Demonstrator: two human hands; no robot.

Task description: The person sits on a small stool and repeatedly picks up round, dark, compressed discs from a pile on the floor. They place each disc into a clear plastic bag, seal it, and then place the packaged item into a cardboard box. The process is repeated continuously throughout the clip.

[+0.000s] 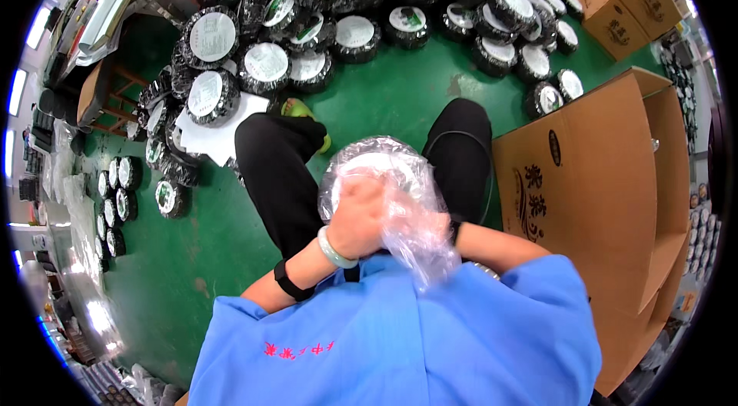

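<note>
Between my knees is a round package in clear plastic film, a white disc showing through its top. My left hand lies over its near side, fingers bent onto the film; a pale bangle and a black band circle that wrist. Beside it, my right hand is shut on the bunched loose end of the clear plastic bag, which hangs towards my blue shirt. Both hands are blurred, and the film partly covers the right one. What lies under the package is hidden.
Many round, dark, film-wrapped packages with white labels are heaped on the green floor ahead and to the left. White sheets lie under some. A large open cardboard box stands close on the right, with another carton beyond. A wooden stool is at left.
</note>
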